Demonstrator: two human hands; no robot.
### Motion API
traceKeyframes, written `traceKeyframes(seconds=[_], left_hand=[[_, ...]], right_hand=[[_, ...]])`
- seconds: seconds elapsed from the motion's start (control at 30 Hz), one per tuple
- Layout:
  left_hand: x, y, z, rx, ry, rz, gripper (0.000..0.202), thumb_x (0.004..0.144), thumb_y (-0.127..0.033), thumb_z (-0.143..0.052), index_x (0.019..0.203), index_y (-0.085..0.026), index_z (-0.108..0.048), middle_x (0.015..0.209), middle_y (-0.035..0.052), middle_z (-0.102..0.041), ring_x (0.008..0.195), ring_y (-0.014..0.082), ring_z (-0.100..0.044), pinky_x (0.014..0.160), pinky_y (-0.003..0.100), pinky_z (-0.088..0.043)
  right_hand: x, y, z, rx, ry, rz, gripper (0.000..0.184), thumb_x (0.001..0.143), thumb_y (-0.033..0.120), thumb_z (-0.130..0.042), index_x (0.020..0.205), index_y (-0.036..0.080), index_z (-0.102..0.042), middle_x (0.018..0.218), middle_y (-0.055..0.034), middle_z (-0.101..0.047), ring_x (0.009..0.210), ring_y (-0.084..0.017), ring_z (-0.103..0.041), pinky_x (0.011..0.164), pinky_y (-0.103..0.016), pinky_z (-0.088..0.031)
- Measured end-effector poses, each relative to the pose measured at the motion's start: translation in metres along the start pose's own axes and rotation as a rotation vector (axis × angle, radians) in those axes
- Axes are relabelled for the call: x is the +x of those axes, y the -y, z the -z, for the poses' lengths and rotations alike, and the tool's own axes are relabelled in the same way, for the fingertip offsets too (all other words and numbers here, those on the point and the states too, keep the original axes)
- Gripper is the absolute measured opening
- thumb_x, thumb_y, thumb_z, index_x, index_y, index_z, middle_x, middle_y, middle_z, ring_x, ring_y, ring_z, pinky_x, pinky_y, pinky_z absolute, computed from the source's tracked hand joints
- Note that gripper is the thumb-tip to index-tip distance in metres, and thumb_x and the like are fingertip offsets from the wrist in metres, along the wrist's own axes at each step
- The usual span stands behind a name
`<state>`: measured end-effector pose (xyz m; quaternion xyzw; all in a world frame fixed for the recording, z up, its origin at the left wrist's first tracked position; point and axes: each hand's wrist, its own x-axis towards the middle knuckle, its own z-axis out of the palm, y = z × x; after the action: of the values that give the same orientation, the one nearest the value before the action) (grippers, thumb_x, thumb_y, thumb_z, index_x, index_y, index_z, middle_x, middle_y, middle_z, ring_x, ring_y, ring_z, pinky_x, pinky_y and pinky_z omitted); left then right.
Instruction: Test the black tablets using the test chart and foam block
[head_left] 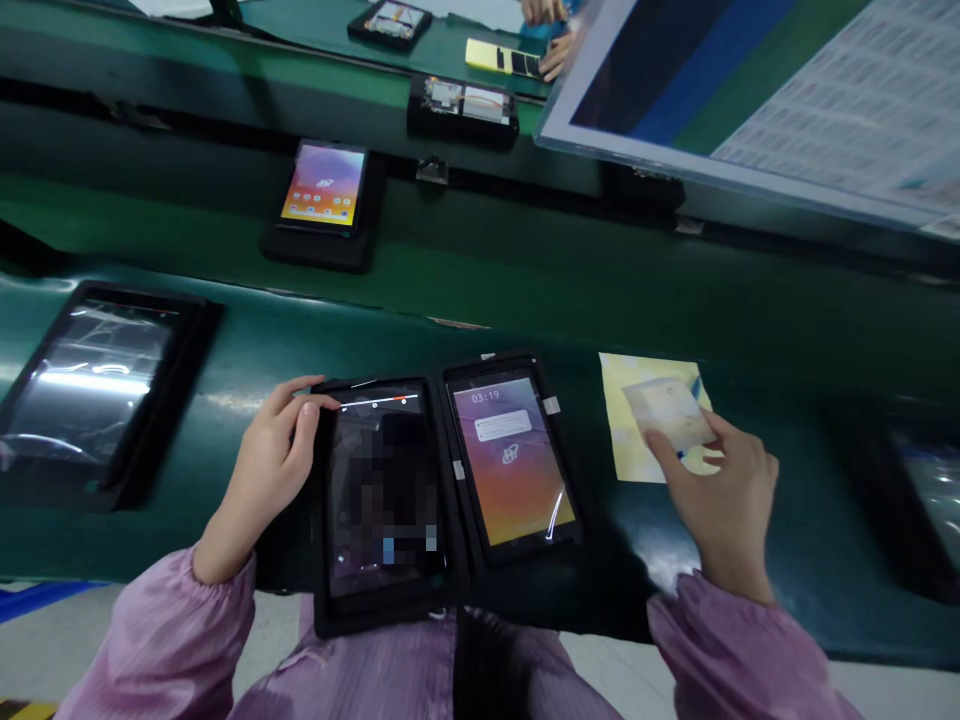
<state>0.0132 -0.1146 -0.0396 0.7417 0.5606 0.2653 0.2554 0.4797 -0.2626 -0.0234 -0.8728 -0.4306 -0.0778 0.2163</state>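
Note:
A dark-screened tablet (386, 480) lies in a black tray in front of me. My left hand (277, 455) touches its upper left corner with outstretched fingertips. Beside it on the right, a second tablet (517, 460) in a black holder shows an orange and purple lock screen. My right hand (720, 490) pinches a thin whitish square piece (670, 412) between thumb and fingers, over a yellow paper sheet (630, 455). The piece covers part of the sheet, and I cannot tell its material. Small blue marks show at its edges.
Another tablet (82, 385) lies at the left, and a dark one (926, 480) at the right edge. Farther off are a lit tablet (322, 185) on a black block and an opened device (465, 105). A co-worker's hands (551, 40) show at the top. A display board (787, 110) overhangs the upper right.

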Motion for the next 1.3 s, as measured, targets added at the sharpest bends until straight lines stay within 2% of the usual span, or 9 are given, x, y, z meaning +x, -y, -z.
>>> traceKeyframes(seconds=[0.13,0.27,0.4,0.53,0.77,0.9,1.03,1.13,1.3], left_hand=[[0.000,0.002,-0.002,-0.021,-0.023,-0.024,0.042,0.111,-0.041,-0.032,0.118,-0.022,-0.069,0.136,0.0097,-0.068,0.129,0.0260,-0.065,0.110,0.043,-0.050],[0.001,0.001,-0.004,0.008,-0.009,-0.039,0.041,0.110,-0.040,-0.035,0.124,-0.023,-0.069,0.140,0.0092,-0.067,0.133,0.0277,-0.062,0.115,0.047,-0.047],[0.001,-0.002,-0.004,0.060,-0.014,-0.051,0.041,0.110,-0.041,-0.036,0.124,-0.023,-0.070,0.142,0.0103,-0.066,0.135,0.0311,-0.060,0.115,0.051,-0.046],[0.002,-0.005,-0.002,0.080,0.005,-0.072,0.042,0.110,-0.039,-0.033,0.123,-0.021,-0.069,0.137,0.0112,-0.068,0.131,0.0310,-0.062,0.113,0.051,-0.047],[0.005,-0.004,-0.001,0.081,0.033,-0.076,0.038,0.110,-0.038,-0.032,0.114,-0.021,-0.066,0.132,0.0125,-0.069,0.127,0.0314,-0.063,0.110,0.053,-0.046],[-0.004,0.006,-0.001,0.018,0.076,-0.053,0.033,0.109,-0.042,-0.039,0.123,-0.022,-0.061,0.149,0.0147,-0.061,0.141,0.0343,-0.054,0.116,0.057,-0.042],[-0.037,0.005,-0.005,-0.164,0.110,0.019,0.062,0.102,-0.043,-0.061,0.158,-0.033,-0.037,0.175,0.0106,-0.031,0.160,0.0347,-0.032,0.128,0.060,-0.031],[-0.073,-0.006,-0.010,-0.284,0.144,0.110,0.089,0.097,-0.043,-0.071,0.168,-0.041,-0.017,0.181,0.0057,-0.012,0.167,0.0347,-0.013,0.134,0.062,-0.017],[-0.112,-0.022,-0.017,-0.397,0.157,0.231,0.110,0.087,-0.040,-0.083,0.170,-0.043,-0.010,0.182,0.0023,-0.005,0.167,0.0399,-0.004,0.133,0.068,-0.011]], right_hand=[[-0.024,0.064,0.010,0.263,0.020,0.078,0.061,0.083,0.052,-0.078,0.134,0.020,-0.064,0.120,-0.0151,-0.066,0.095,-0.028,-0.063,0.082,-0.046,-0.057],[-0.046,0.123,0.015,0.493,0.132,0.244,0.054,0.086,0.036,-0.077,0.134,0.022,-0.059,0.121,-0.0122,-0.067,0.106,-0.029,-0.068,0.088,-0.046,-0.061],[-0.065,0.158,0.012,0.592,0.296,0.297,0.054,0.083,0.028,-0.074,0.133,0.025,-0.057,0.122,-0.0105,-0.068,0.110,-0.030,-0.070,0.095,-0.049,-0.062],[-0.081,0.169,0.003,0.668,0.429,0.290,0.056,0.078,0.022,-0.072,0.132,0.026,-0.057,0.123,-0.0098,-0.070,0.109,-0.028,-0.072,0.095,-0.044,-0.063],[-0.088,0.172,-0.004,0.684,0.474,0.289,0.070,0.080,0.020,-0.070,0.147,0.027,-0.053,0.129,-0.0094,-0.068,0.111,-0.027,-0.071,0.097,-0.043,-0.062],[-0.090,0.178,-0.003,0.674,0.462,0.291,0.060,0.078,0.014,-0.069,0.136,0.028,-0.058,0.134,-0.0099,-0.063,0.124,-0.029,-0.067,0.101,-0.043,-0.060],[-0.093,0.180,-0.004,0.654,0.517,0.290,0.064,0.076,0.012,-0.073,0.135,0.029,-0.056,0.134,-0.0083,-0.068,0.126,-0.029,-0.067,0.105,-0.044,-0.058],[-0.094,0.181,-0.006,0.593,0.531,0.275,0.069,0.071,0.012,-0.076,0.136,0.029,-0.058,0.130,-0.0091,-0.069,0.122,-0.031,-0.067,0.102,-0.046,-0.059],[-0.093,0.183,-0.008,0.547,0.502,0.293,0.068,0.069,0.014,-0.076,0.134,0.027,-0.060,0.120,-0.0086,-0.070,0.116,-0.031,-0.067,0.093,-0.044,-0.061]])
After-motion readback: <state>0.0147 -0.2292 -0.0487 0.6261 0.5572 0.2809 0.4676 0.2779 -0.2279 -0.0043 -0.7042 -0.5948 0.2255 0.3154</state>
